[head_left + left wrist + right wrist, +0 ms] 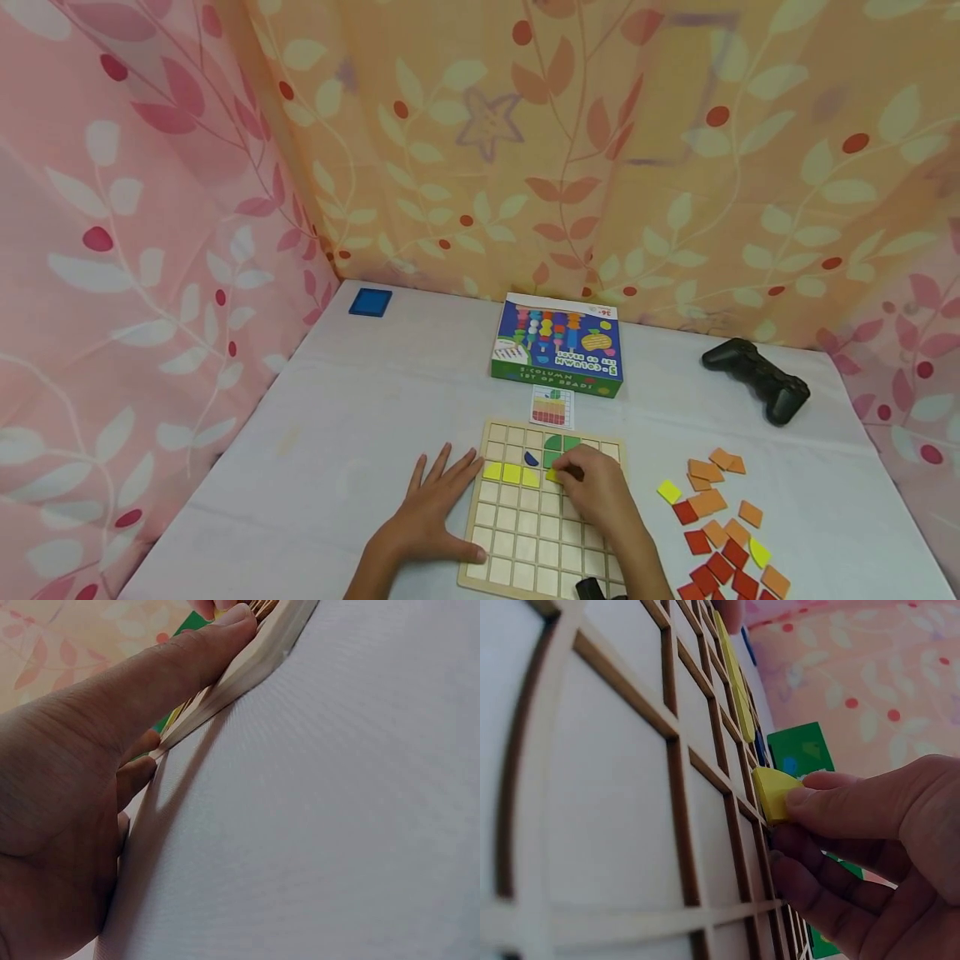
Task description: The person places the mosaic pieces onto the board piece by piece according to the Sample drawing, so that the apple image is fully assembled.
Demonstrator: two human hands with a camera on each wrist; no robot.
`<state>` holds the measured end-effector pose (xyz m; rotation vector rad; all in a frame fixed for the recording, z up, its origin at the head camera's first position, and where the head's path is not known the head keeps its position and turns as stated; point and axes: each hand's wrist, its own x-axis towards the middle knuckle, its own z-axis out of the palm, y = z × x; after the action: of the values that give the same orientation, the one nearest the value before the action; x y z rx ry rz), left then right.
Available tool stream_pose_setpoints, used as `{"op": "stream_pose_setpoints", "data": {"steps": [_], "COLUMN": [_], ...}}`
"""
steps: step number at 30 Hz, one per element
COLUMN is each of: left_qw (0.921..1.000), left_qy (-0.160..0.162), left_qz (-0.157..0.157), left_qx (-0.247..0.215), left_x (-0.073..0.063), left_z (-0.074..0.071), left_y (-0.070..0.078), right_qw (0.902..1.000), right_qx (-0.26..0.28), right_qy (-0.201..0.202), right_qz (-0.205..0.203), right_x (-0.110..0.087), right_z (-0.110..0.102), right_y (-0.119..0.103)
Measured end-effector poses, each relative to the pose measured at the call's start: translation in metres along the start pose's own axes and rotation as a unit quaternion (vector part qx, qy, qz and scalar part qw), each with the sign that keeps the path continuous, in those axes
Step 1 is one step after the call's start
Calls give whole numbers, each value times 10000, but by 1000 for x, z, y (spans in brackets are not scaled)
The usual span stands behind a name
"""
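Observation:
My right hand pinches a yellow tile between thumb and fingers. The tile is tilted at a cell of the wooden grid board. To its left in the same row lie several yellow square tiles. Just above that row are a dark blue half-round tile and green tiles, partly hidden by my right hand. My left hand is spread at the board's left side, its thumb resting on the edge near the bottom and its fingertips at the edge higher up.
A pattern card lies beyond the board, before a bead-set box. Right of the board are scattered orange tiles, red tiles and some yellow ones. A black game controller and a blue square tray lie farther back.

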<state>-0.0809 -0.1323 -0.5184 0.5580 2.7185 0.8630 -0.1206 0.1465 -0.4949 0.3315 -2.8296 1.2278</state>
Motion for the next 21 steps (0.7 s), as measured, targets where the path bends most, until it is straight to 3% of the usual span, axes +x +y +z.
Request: {"op": "stream_pose_setpoints", "data": {"steps": [8,14,21], "left_qw": [10000,10000,10000], "left_qy": [-36,-42,-20], "left_qz": [25,-27,41], "left_qx": [-48,28,-12], "left_x": [-1,1,0], "left_z": [0,0,0], "left_y": [-1,-2,-2], "right_qw": [9998,9984,9957], "right_qx": [-152,-309,-661], "right_qy": [-67,-275,-172], "right_qz": [-89,-390,-623], "right_x": [-1,-4,-8], "right_z": [5,11,12], "right_y": [-2,-5,-10]}}
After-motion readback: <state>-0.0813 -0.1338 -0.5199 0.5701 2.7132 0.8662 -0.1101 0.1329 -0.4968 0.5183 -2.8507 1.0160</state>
